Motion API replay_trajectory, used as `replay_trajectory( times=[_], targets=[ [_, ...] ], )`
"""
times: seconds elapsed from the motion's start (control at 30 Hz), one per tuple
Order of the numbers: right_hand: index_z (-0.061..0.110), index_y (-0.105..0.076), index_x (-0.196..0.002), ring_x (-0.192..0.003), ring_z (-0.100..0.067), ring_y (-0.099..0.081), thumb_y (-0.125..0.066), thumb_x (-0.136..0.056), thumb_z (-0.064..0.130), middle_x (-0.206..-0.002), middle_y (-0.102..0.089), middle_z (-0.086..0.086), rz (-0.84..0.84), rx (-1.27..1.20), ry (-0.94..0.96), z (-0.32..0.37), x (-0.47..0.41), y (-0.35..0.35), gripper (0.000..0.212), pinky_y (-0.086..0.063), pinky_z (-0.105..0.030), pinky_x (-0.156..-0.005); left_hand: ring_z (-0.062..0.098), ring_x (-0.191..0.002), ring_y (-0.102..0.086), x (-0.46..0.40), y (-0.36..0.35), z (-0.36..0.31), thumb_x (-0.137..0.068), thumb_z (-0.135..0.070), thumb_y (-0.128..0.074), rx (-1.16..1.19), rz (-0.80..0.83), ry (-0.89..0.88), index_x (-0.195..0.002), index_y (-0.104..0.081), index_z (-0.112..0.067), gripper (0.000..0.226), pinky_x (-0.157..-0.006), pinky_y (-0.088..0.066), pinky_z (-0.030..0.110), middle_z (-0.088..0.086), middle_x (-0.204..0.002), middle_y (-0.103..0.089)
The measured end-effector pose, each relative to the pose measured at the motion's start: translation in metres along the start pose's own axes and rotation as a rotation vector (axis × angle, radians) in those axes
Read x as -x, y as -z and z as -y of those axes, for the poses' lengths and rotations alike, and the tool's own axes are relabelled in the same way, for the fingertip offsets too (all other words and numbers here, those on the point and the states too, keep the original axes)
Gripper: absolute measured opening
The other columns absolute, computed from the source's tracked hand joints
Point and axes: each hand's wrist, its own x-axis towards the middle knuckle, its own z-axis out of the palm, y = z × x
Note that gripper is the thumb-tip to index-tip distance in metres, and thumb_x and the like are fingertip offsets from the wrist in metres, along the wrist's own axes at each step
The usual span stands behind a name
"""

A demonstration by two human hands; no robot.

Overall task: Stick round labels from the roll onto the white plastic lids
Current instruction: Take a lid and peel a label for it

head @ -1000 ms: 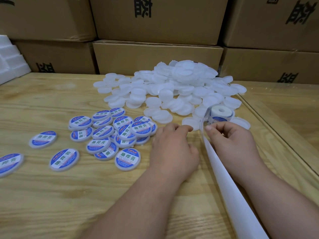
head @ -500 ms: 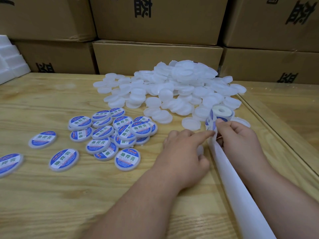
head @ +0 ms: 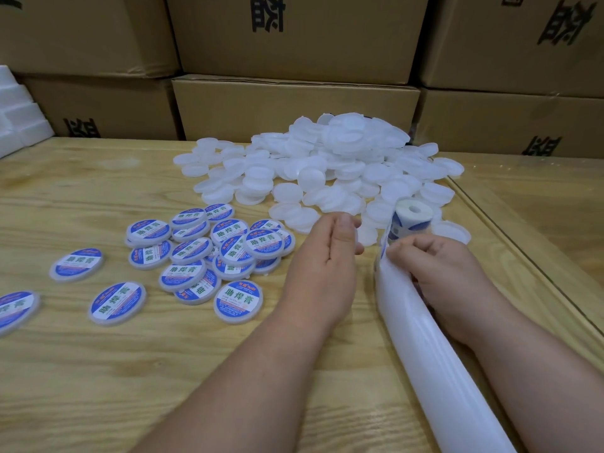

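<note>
Round blue-and-white labels sit on the small roll (head: 412,220) standing just beyond your right hand (head: 434,266), beside the heap of plain white plastic lids (head: 327,171). Your left hand (head: 330,256) has pulled back from the roll since a moment ago — whether its fingertips (head: 346,222) carry a label, I cannot tell. Right fingers curl, pinching the white backing strip (head: 421,341).

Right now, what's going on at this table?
A person is labelling lids. The right hand pinches the backing strip just below the label roll, which stands at the edge of the pile of bare white lids. The left hand is raised beside the roll, fingers straight; whether it holds a label is unclear. Finished labelled lids lie to the left on the wooden table.
</note>
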Motion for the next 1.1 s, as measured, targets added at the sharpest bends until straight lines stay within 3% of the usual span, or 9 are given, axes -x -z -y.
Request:
replay_trajectory(
  times=[0.1,0.2,0.3,0.37,0.43,0.67,0.77,0.97,1.1],
  targets=[
    [0.006,-0.058,-0.061,-0.048,-0.015,-0.042,-0.06,-0.073,0.023,-0.056,-0.046,-0.008,0.145,-0.058,0.028,0.006,0.005,-0.001,0.02,-0.034,-0.02,-0.046,0.006,-0.078,-0.063,-0.001,0.002,0.0,-0.09,-0.059,-0.04,0.024,0.02,0.039,-0.098,-0.059,-0.037,0.03,-0.073,-0.049,0.019,-0.012,-0.084,-0.067],
    [-0.013,-0.044,-0.07,-0.054,-0.022,-0.03,-0.053,-0.068,0.013,-0.067,-0.039,-0.014,0.29,-0.104,0.014,0.007,0.008,-0.002,0.028,-0.022,-0.026,-0.05,0.004,-0.061,-0.058,-0.002,0.004,-0.002,-0.087,-0.048,-0.052,0.032,0.03,0.066,-0.092,-0.057,-0.043,0.009,-0.06,-0.049,0.018,-0.016,-0.073,-0.064],
    [-0.008,-0.05,-0.068,-0.045,-0.014,-0.034,-0.052,-0.066,0.011,-0.064,-0.04,-0.015,0.323,-0.109,0.023,0.011,0.012,-0.007,0.019,-0.028,-0.019,-0.043,0.002,-0.051,-0.056,-0.001,0.003,-0.003,-0.084,-0.028,-0.06,0.084,0.058,0.082,-0.091,-0.056,-0.042,0.016,-0.047,-0.046,0.018,-0.02,-0.069,-0.064],
    [0.011,-0.058,-0.059,-0.04,-0.012,-0.034,-0.056,-0.071,0.016,-0.057,-0.044,-0.016,0.312,-0.092,0.061,0.012,0.013,-0.01,0.014,-0.029,-0.019,-0.04,0.002,-0.053,-0.059,0.0,0.001,-0.004,-0.082,-0.021,-0.06,0.107,0.089,0.066,-0.091,-0.055,-0.042,0.023,-0.046,-0.046,0.016,-0.016,-0.08,-0.067],
    [0.018,-0.06,-0.058,-0.038,-0.012,-0.036,-0.061,-0.077,0.025,-0.054,-0.047,-0.016,0.325,-0.039,0.124,0.012,0.014,-0.01,0.019,-0.03,-0.019,-0.041,0.005,-0.056,-0.058,0.0,0.001,-0.004,-0.079,-0.021,-0.058,0.113,0.106,0.056,-0.091,-0.054,-0.041,0.024,-0.049,-0.048,0.018,-0.014,-0.083,-0.064],
    [0.001,-0.063,-0.073,-0.044,-0.006,-0.046,-0.065,-0.078,0.016,-0.053,-0.057,-0.002,0.424,-0.016,0.195,0.007,0.013,-0.007,0.016,-0.037,-0.014,-0.045,0.009,-0.056,-0.05,-0.003,0.001,0.0,-0.078,-0.026,-0.055,0.046,0.098,0.046,-0.089,-0.047,-0.044,0.023,-0.054,-0.045,0.028,-0.008,-0.081,-0.054],
    [-0.004,-0.065,-0.079,-0.057,-0.015,-0.052,-0.066,-0.081,0.008,-0.066,-0.06,-0.023,0.426,0.036,0.197,0.004,0.012,-0.008,0.012,-0.041,-0.024,-0.054,0.006,-0.053,-0.049,-0.004,0.0,0.001,-0.08,-0.027,-0.054,0.006,0.098,0.022,-0.091,-0.051,-0.043,0.02,-0.052,-0.042,0.021,-0.015,-0.07,-0.054],
    [0.006,-0.067,-0.077,-0.063,-0.011,-0.056,-0.079,-0.071,0.033,-0.07,-0.066,-0.003,0.482,0.053,0.252,0.006,0.016,-0.008,0.03,-0.046,-0.023,-0.059,0.005,-0.048,-0.051,-0.004,0.002,0.003,-0.086,-0.02,-0.056,0.009,0.105,0.046,-0.086,-0.055,-0.039,0.019,-0.05,-0.043,0.02,-0.02,-0.06,-0.056],
    [0.013,-0.068,-0.071,-0.064,-0.009,-0.055,-0.077,-0.074,0.022,-0.068,-0.065,0.001,0.487,0.103,0.245,0.006,0.018,-0.009,0.013,-0.044,-0.022,-0.06,0.005,-0.047,-0.051,-0.005,0.002,0.002,-0.085,-0.023,-0.056,-0.01,0.085,0.042,-0.086,-0.057,-0.038,0.015,-0.05,-0.042,0.02,-0.018,-0.059,-0.057]
  ],
)
